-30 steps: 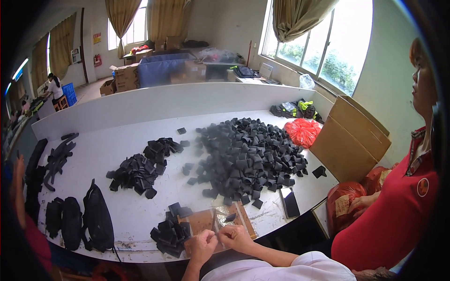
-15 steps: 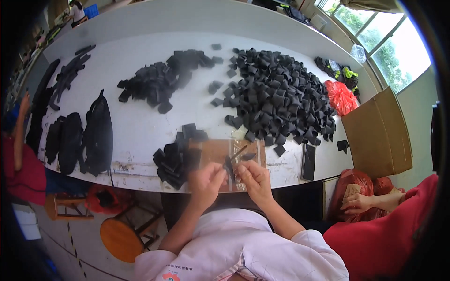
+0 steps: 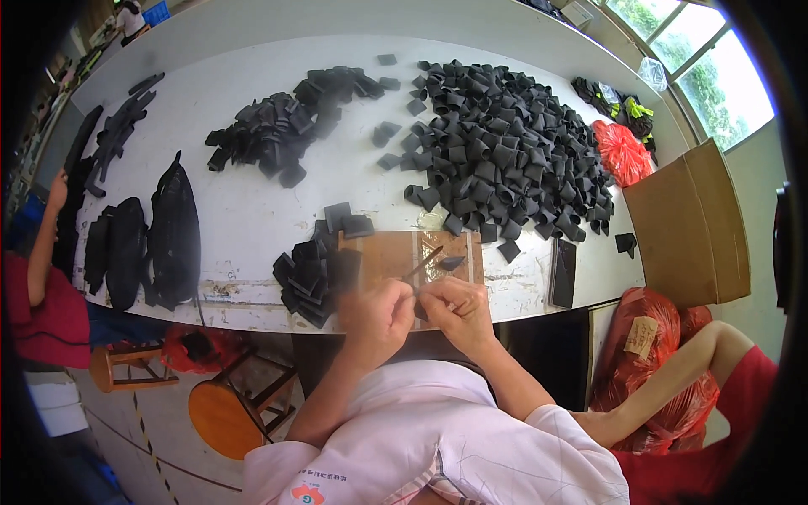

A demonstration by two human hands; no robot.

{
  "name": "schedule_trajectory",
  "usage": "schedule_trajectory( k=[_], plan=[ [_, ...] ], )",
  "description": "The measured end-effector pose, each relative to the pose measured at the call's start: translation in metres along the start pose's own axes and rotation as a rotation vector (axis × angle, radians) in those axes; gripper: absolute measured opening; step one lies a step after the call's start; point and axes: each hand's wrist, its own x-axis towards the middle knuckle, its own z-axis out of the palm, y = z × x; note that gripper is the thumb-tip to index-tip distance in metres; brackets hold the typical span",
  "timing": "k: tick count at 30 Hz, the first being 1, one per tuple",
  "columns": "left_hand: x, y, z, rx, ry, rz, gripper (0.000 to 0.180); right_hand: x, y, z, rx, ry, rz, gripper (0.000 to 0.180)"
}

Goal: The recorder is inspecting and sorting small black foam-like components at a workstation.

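At the table's near edge my left hand (image 3: 379, 318) and my right hand (image 3: 461, 313) nearly meet, thumbs and fingertips pinched. Between them is a small black fabric piece (image 3: 419, 310), mostly covered by the fingers. Beyond the fingertips a thin dark stick-like thing (image 3: 425, 263) slants over a brown board (image 3: 383, 257); whether it is held cannot be told. A folded black piece (image 3: 451, 263) lies on the board to its right. Left of the board, close to my left hand, is a small heap of flat black pieces (image 3: 305, 278).
A large pile of black folded loops (image 3: 505, 160) covers the right of the white table (image 3: 244, 244). Black pieces (image 3: 269, 130) lie farther left, beside long black bundles (image 3: 174, 240). A flat dark rectangle (image 3: 562, 273), cardboard (image 3: 690, 223) and a co-worker's arm (image 3: 673, 379) are at right.
My hands have drawn closer together, and the black piece is now more hidden between them. The co-worker's arm at right has shifted off the red bag. The view has tilted slightly.
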Motion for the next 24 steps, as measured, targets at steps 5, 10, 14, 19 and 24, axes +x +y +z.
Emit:
schedule_trajectory(
  k=[5, 10, 14, 19, 24],
  plan=[
    [-0.001, -0.003, -0.005, -0.102, -0.044, -0.191, 0.003, 0.004, 0.001, 0.003, -0.444, 0.082, -0.374, 0.01],
    [-0.009, -0.005, 0.011, -0.463, 0.12, -0.345, 0.013, 0.0, 0.002, 0.014, -0.352, 0.141, -0.356, 0.011],
    [-0.008, 0.0, 0.012, -0.668, 0.135, -0.456, 0.006, -0.002, 0.004, 0.017, -0.298, 0.167, -0.35, 0.013],
    [-0.017, -0.013, 0.028, 0.033, 0.393, -0.075, 0.008, -0.007, 0.006, 0.023, -0.507, 0.182, -0.49, 0.02],
    [0.002, 0.001, 0.018, -1.103, 0.201, -0.661, 0.018, 0.003, 0.026, 0.015, -0.336, 0.326, -0.343, 0.011]
  ],
)
